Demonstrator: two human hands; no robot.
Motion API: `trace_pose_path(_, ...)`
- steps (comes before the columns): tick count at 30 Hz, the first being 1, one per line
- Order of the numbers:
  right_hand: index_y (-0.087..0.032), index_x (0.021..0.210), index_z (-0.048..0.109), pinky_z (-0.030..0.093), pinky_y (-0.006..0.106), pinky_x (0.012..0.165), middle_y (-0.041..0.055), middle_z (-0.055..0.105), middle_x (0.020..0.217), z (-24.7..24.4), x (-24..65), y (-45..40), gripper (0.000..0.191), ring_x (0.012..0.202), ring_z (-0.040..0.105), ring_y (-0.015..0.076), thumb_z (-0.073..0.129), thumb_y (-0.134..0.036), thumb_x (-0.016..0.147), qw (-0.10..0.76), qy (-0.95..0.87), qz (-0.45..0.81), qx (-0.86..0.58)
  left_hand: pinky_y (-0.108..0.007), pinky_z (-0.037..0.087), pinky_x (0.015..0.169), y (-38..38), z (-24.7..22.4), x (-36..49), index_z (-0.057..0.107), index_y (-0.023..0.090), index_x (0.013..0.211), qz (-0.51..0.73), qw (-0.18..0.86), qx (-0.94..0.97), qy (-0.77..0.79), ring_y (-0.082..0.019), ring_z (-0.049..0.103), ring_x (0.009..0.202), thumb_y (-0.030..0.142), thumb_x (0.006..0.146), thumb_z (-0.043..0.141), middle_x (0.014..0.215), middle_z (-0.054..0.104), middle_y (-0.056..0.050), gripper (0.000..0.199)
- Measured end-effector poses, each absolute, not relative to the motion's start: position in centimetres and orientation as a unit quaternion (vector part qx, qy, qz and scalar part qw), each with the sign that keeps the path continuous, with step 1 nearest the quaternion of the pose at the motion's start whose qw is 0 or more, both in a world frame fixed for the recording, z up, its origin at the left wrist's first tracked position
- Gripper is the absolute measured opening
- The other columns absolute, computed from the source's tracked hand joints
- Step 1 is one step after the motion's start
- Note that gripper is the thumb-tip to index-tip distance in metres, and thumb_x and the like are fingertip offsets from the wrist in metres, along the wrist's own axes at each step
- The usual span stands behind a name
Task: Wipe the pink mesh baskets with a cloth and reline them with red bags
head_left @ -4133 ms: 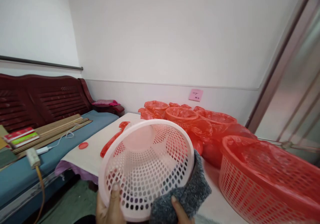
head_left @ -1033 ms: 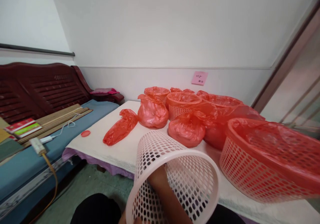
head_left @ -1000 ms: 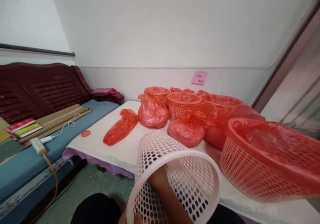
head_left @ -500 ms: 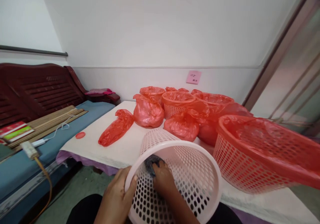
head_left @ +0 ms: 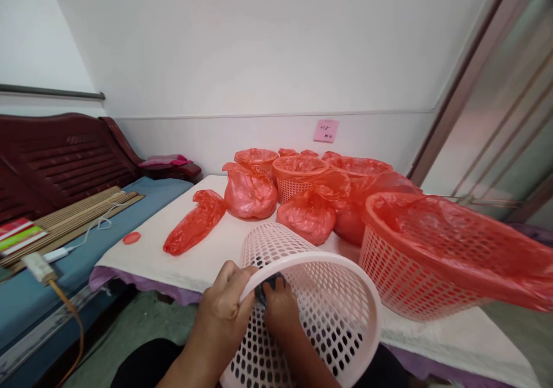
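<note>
A pale pink perforated plastic basket [head_left: 370, 296] lies tipped on its side, its mouth facing me, above my knees at the table's front edge. My left hand [head_left: 227, 304] is closed round the left part of its rim. Inside the basket, my right hand [head_left: 280, 307] presses a dark grey cloth [head_left: 260, 294] against the inner left wall. Its fingers are bent over the cloth, and part of the cloth is hidden behind them and the rim.
Baskets lined with red bags stand on the white-covered table [head_left: 147, 267], a large one [head_left: 415, 267] close at right. Filled red bags [head_left: 250, 195], a crumpled red bag [head_left: 196, 221] and a red disc [head_left: 132, 238] lie there too. At left is a wooden bench [head_left: 56, 163] with a power strip [head_left: 40, 268].
My left hand has slid up along the rim and wraps further over it. My right hand and the cloth have shifted slightly inside the basket. The view has turned a little to the right.
</note>
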State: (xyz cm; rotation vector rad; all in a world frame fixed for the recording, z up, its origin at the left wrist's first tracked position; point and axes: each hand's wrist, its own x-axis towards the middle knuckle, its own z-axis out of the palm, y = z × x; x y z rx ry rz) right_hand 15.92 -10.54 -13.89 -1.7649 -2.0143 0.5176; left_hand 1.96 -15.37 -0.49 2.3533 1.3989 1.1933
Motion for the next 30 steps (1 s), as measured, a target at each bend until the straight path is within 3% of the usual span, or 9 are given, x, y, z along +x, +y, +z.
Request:
trace_pose_path(4,-0.022,0.109,0.064,0.046,0.032,0.089,0.0063,0.065,0.110,-11.5,15.1,-13.1,0.044,0.100,0.060,0.0228,0.051,-0.010,0.069,0.254,-0.739,0.245,-0.574,-0.028,0.047,0.071,-14.6,0.2,2.5,0.061,0.021,0.112,0.377,0.064,0.787,0.484,-0.015,0.057,0.076,0.010,0.090,0.044,0.086,0.049,-0.001,0.030)
trace_pose_path(6,-0.023,0.110,0.062,0.046,0.029,0.090,0.0038,0.063,0.112,-10.4,14.7,-15.4,0.046,0.102,0.059,0.0208,0.051,-0.010,0.067,0.300,-0.740,0.285,-0.530,-0.029,0.047,0.071,-13.9,0.6,2.7,0.062,0.020,0.109,0.371,0.057,0.784,0.494,-0.016,0.057,0.076,0.012,0.090,0.044,0.086,0.050,-0.002,0.028)
trace_pose_path(9,-0.021,0.106,0.064,0.047,0.035,0.089,0.0085,0.060,0.114,-10.3,15.4,-18.1,0.045,0.103,0.058,0.0259,0.061,-0.014,0.062,0.263,-0.772,0.305,-0.493,-0.030,0.046,0.071,-12.9,1.3,2.7,0.063,0.020,0.109,0.361,0.057,0.788,0.495,-0.017,0.058,0.077,0.015,0.091,0.045,0.086,0.050,-0.002,0.027)
trace_pose_path(12,-0.022,0.104,0.067,0.047,0.049,0.087,0.0139,0.062,0.114,-11.4,17.7,-18.8,0.032,0.104,0.058,0.0353,0.063,-0.022,0.072,0.145,-0.786,0.188,-0.570,-0.032,0.045,0.073,-12.3,1.8,2.7,0.063,0.017,0.108,0.350,0.055,0.793,0.496,-0.019,0.058,0.079,0.016,0.091,0.045,0.086,0.050,-0.003,0.025)
trace_pose_path(14,-0.024,0.102,0.069,0.047,0.053,0.087,0.0140,0.064,0.113,-12.2,19.0,-18.7,0.027,0.105,0.058,0.0374,0.062,-0.023,0.076,0.119,-0.773,0.129,-0.610,-0.032,0.044,0.073,-12.2,2.1,2.7,0.064,0.016,0.106,0.344,0.057,0.793,0.500,-0.019,0.057,0.079,0.016,0.092,0.044,0.085,0.050,-0.003,0.024)
trace_pose_path(19,-0.031,0.115,0.063,0.054,0.050,0.080,0.0118,0.065,0.119,-14.7,19.4,-19.0,0.039,0.102,0.062,0.0352,0.068,-0.038,0.078,0.163,-0.830,0.057,-0.530,-0.032,0.042,0.072,-11.8,2.6,2.9,0.064,0.017,0.103,0.334,0.077,0.787,0.513,-0.019,0.056,0.079,0.019,0.092,0.046,0.085,0.050,-0.002,0.022)
trace_pose_path(23,-0.030,0.126,0.057,0.056,0.050,0.074,0.0142,0.066,0.121,-16.9,18.0,-19.1,0.039,0.098,0.065,0.0346,0.055,-0.027,0.088,0.177,-0.832,-0.056,-0.524,-0.031,0.042,0.075,-10.7,3.3,3.7,0.066,0.019,0.098,0.341,0.114,0.786,0.503,-0.018,0.056,0.079,0.022,0.091,0.048,0.083,0.052,-0.001,0.019)
trace_pose_path(27,-0.024,0.125,0.060,0.057,0.051,0.075,0.0163,0.067,0.119,-16.8,16.8,-18.8,0.054,0.092,0.065,0.0359,0.069,-0.033,0.074,0.219,-0.822,-0.019,-0.526,-0.032,0.043,0.078,-10.3,4.5,4.1,0.066,0.020,0.096,0.377,0.165,0.767,0.494,-0.017,0.056,0.082,0.031,0.087,0.057,0.087,0.056,-0.001,0.017)
trace_pose_path(30,-0.016,0.130,0.056,0.053,0.053,0.089,0.0196,0.061,0.125,-15.0,16.2,-18.7,0.075,0.106,0.060,0.0400,0.076,-0.034,0.060,0.298,-0.796,0.057,-0.524,-0.033,0.046,0.081,-11.9,3.5,3.2,0.062,0.021,0.110,0.414,0.232,0.728,0.494,-0.019,0.057,0.092,0.042,0.086,0.057,0.103,0.060,-0.004,0.032)
